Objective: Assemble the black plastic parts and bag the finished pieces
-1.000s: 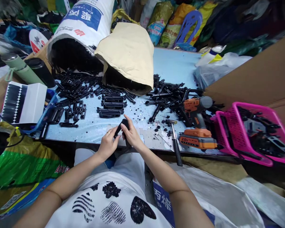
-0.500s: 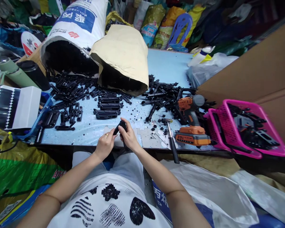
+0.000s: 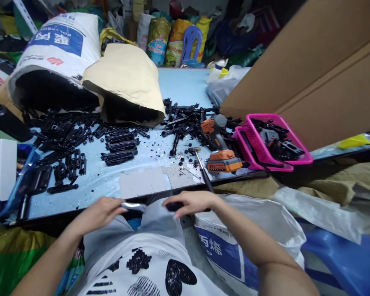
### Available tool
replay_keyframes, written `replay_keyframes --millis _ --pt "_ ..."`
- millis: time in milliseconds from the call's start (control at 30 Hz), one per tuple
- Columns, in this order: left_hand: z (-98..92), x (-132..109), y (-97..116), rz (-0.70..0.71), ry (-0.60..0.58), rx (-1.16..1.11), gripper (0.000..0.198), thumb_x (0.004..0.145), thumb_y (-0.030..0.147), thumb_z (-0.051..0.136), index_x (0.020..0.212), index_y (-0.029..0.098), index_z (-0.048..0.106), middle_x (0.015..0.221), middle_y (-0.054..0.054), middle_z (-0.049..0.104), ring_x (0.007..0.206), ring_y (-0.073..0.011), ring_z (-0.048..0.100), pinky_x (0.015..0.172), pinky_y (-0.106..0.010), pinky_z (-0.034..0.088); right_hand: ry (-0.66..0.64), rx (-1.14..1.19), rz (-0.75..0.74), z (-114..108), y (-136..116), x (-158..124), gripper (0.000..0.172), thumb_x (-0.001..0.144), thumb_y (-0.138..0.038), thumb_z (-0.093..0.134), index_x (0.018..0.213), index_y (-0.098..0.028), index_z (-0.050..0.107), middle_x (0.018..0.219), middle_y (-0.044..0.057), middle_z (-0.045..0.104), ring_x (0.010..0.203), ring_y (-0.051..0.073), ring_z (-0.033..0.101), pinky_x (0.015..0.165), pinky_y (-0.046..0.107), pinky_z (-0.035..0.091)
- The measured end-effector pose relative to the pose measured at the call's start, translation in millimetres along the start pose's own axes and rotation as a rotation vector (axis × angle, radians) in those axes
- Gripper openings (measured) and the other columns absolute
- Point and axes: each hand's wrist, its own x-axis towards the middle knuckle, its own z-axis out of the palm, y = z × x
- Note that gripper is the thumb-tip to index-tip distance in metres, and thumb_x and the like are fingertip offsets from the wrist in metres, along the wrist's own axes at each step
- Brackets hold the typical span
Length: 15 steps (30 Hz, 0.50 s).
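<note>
Over my lap, just below the table edge, my two hands are apart. My left hand [image 3: 103, 211] pinches the end of a slim, shiny grey piece [image 3: 134, 206], which is blurred. A black plastic part [image 3: 174, 206] sits in the curled fingers of my right hand [image 3: 193, 202], partly hidden by them. Beyond my hands on the table lie a stack of long black plastic parts [image 3: 119, 156] and a hammer [image 3: 203, 170], its handle reaching past the edge. An orange cordless drill [image 3: 220, 148] stands beside the hammer.
Loose black parts [image 3: 61, 135] spread below a white sack [image 3: 89, 61] and a beige paper sack [image 3: 123, 78]. Pink baskets [image 3: 276, 158] hold more parts at the right, before a cardboard sheet [image 3: 320, 74]. An open white sack [image 3: 253, 213] stands below the table edge.
My hands were together on a black part at the table edge. They have separated and come down over my lap, each with a piece. The view has turned right.
</note>
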Motion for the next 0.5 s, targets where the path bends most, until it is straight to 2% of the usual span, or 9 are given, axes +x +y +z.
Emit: replay_keyframes --millis 67,100,167,267,333,433,467,500 --pt "-3.7 -1 -2 -0.129 0.074 0.003 0.036 0.093 0.043 0.039 0.096 0.019 0.065 0.080 -0.006 0.069 0.067 -0.0165 0.062 0.061 -0.024 0.043 0.211 -0.052 0.141 -2 4 -15 0.054 0.084 -0.051 0.055 0.129 -0.023 0.051 0.119 0.007 0.061 0.102 0.020 0.059 0.087 0.028 0.043" --pt "-1.4 4 1 -0.172 0.073 0.001 0.037 0.092 0.045 0.040 0.093 0.018 0.066 0.080 -0.006 0.069 0.068 -0.0173 0.062 0.061 -0.024 0.042 0.318 -0.080 0.177 0 2 -17 0.055 0.084 -0.052 0.054 0.130 -0.022 0.049 0.117 0.008 0.061 0.101 0.021 0.059 0.085 0.029 0.043" --pt "9.2 20 17 -0.194 -0.042 -0.023 0.039 0.092 0.045 0.039 0.085 0.017 0.066 0.075 -0.006 0.068 0.065 -0.0172 0.060 0.059 -0.024 0.040 0.416 -0.156 0.133 8 -7 -10 0.056 0.082 -0.052 0.057 0.128 -0.022 0.048 0.111 0.008 0.062 0.094 0.020 0.060 0.079 0.028 0.044" --pt "25.2 45 52 -0.153 -0.134 -0.045 0.041 0.092 0.042 0.039 0.073 0.015 0.063 0.066 -0.005 0.064 0.059 -0.0149 0.056 0.055 -0.024 0.036 0.334 -0.281 -0.037 27 -24 14 0.050 0.078 -0.043 0.065 0.120 -0.020 0.051 0.096 0.005 0.064 0.077 0.016 0.059 0.067 0.024 0.041" --pt "28.5 53 70 -0.074 -0.213 -0.138 0.041 0.091 0.043 0.042 0.067 0.015 0.059 0.059 -0.003 0.060 0.053 -0.0119 0.051 0.051 -0.022 0.034 0.256 -0.268 -0.116 37 -29 27 0.047 0.077 -0.038 0.067 0.117 -0.018 0.051 0.085 0.002 0.064 0.068 0.013 0.055 0.062 0.022 0.039" --pt "27.4 55 76 0.035 -0.450 -0.400 0.041 0.088 0.045 0.047 0.063 0.015 0.057 0.051 0.000 0.056 0.044 -0.0089 0.048 0.046 -0.019 0.034 0.142 -0.073 -0.282 45 -25 27 0.047 0.071 -0.036 0.073 0.110 -0.017 0.054 0.085 -0.001 0.063 0.069 0.009 0.054 0.063 0.019 0.040" --pt "27.7 55 74 0.030 -0.467 -0.462 0.040 0.088 0.046 0.048 0.065 0.015 0.060 0.053 -0.001 0.059 0.046 -0.0094 0.051 0.047 -0.019 0.037 0.141 -0.024 -0.316 43 -22 22 0.046 0.070 -0.035 0.074 0.108 -0.017 0.055 0.088 -0.001 0.063 0.072 0.009 0.055 0.065 0.019 0.041" --pt "28.9 57 70 0.003 -0.415 -0.490 0.037 0.088 0.046 0.049 0.071 0.015 0.063 0.061 -0.002 0.063 0.052 -0.0110 0.056 0.051 -0.020 0.042 0.178 -0.003 -0.321 40 -17 14 0.044 0.070 -0.035 0.074 0.106 -0.018 0.056 0.090 -0.001 0.063 0.075 0.010 0.055 0.067 0.019 0.043"
